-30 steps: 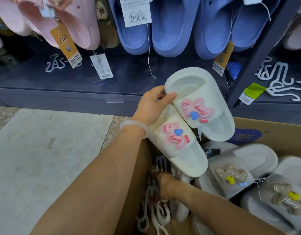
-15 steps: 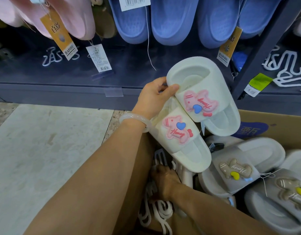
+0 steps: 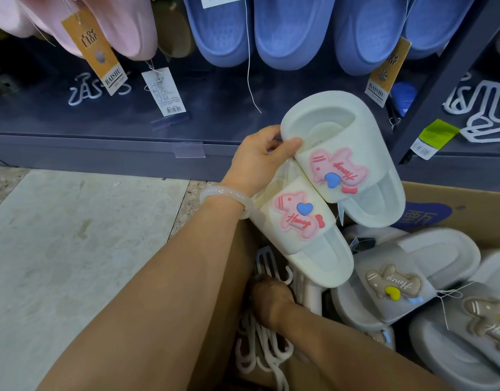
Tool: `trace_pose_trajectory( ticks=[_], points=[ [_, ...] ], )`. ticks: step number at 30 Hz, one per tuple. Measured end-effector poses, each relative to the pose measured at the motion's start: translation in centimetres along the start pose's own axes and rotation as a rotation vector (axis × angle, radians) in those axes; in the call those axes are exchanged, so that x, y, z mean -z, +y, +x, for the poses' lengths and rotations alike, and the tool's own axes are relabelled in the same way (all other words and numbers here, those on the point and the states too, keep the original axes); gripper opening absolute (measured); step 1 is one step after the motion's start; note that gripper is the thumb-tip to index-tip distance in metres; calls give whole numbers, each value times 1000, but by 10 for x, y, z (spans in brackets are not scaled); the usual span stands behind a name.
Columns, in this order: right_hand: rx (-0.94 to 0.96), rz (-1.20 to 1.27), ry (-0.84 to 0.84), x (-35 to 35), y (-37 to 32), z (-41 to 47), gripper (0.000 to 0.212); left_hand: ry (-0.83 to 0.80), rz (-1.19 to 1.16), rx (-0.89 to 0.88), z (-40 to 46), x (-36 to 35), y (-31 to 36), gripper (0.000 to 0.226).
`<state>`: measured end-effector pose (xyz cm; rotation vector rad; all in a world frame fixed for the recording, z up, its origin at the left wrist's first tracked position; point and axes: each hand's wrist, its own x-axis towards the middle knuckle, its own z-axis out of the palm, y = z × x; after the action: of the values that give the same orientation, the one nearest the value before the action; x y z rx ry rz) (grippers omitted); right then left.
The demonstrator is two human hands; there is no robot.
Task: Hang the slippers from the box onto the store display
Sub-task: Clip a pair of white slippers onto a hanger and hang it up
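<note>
My left hand (image 3: 258, 162) grips a pair of cream slippers (image 3: 327, 187) with pink horse patches, thumb across the upper one, holding them above the cardboard box (image 3: 446, 198). My right hand (image 3: 270, 301) is down in the box's left corner, fingers curled among white plastic hangers (image 3: 260, 345); whether it holds one is hidden. Grey slippers (image 3: 406, 280) with brown horse patches lie in the box at the right. Blue slippers (image 3: 294, 32) and pink slippers (image 3: 113, 24) hang on the display above.
A dark shelf ledge (image 3: 102, 148) runs below the hanging slippers, with loose white hangers (image 3: 85, 88) and price tags (image 3: 165, 91) on it. A slanted dark upright (image 3: 440, 80) divides the display at right. Pale tiled floor (image 3: 74, 249) lies left of the box.
The view has shifted slightly, so the display sits higher in frame. My left hand keeps the cream pair, raised a little. My right hand stays among the hangers in the box.
</note>
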<state>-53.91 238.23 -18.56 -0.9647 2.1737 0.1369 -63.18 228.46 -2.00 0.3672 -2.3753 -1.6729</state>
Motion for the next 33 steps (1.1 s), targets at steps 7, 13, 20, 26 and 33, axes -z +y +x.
trace_pose_trajectory(
  ticks=[7, 13, 20, 26, 33],
  points=[
    [4, -135, -8, -11, 4, -1, 56, 8, -1, 22, -4, -1, 2, 21],
    [13, -64, -91, 7, 15, -14, 61, 0, 5, 21, -6, -1, 6, 20],
    [113, 302, -236, 44, 19, -40, 43, -6, -8, 23, -7, -1, 6, 21],
    [305, 448, -160, 65, 40, -72, 27, -5, -39, 37, -7, -1, 5, 21],
    [429, 660, -82, 107, 79, -118, 20, -6, -65, 50, -6, -2, 4, 23]
  ],
)
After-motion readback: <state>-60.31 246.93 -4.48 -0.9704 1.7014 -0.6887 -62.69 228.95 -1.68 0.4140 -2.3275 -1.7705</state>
